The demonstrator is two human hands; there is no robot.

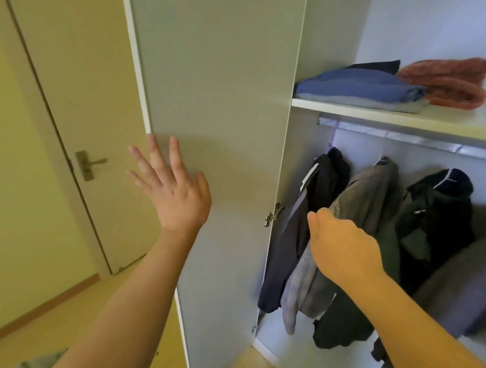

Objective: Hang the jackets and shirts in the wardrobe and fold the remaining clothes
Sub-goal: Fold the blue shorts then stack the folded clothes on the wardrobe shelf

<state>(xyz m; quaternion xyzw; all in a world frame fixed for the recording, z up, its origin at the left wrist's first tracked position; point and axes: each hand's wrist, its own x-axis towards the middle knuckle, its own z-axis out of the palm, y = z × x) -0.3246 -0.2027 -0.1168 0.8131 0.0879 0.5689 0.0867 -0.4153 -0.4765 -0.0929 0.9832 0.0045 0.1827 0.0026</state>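
Observation:
The wardrobe stands open, its left door (219,70) swung outward. My left hand (174,186) is spread flat, fingers straight, against that door near its edge. Three garments hang from the metal rail (407,137): a black and navy jacket (292,234), a grey jacket (368,196) and a dark green-black jacket (437,222). My right hand (342,245) reaches in front of the grey jacket with its fingers bent down against the cloth; whether they grip it is hidden. On the shelf (352,108) above lie folded blue clothes (359,87) and a folded rust-coloured fleece (450,79).
A closed room door (58,89) with a metal lever handle (89,164) is on the left. Pale wooden floor (69,309) lies below it. A grey fabric mass (461,293) bulges at the wardrobe's lower right. A hinge (272,215) sits on the door's inner edge.

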